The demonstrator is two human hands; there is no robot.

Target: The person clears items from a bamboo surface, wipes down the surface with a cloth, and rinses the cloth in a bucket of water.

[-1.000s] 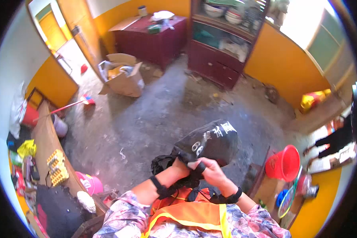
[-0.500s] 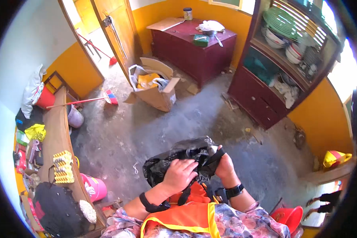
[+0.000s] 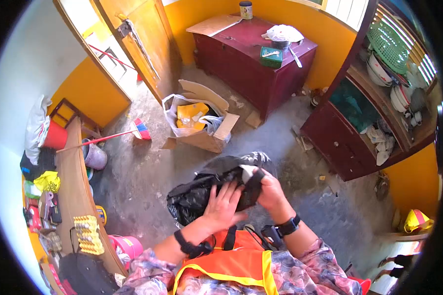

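A black bag (image 3: 199, 189) with white printing on its far side is held up in front of my orange vest (image 3: 226, 265). My right hand (image 3: 270, 189) is closed on the bag's upper right edge, where a black strap and a small white patch show. Against the near side of the bag lies my left hand (image 3: 224, 204), its fingers spread and pointing up. Black bands are round both wrists.
Beyond the bag is an open cardboard box (image 3: 202, 141). Farther back stand a dark red chest (image 3: 246, 64) and a cabinet (image 3: 344, 142). A wooden bench (image 3: 74, 182) with egg trays (image 3: 88, 235) is at left. Another person's hands (image 3: 389, 265) show at right.
The view has turned right. The bag was hanging with its printed side showing, then was raised and tilted. My left hand has moved from its top edge to lie spread on the bag.
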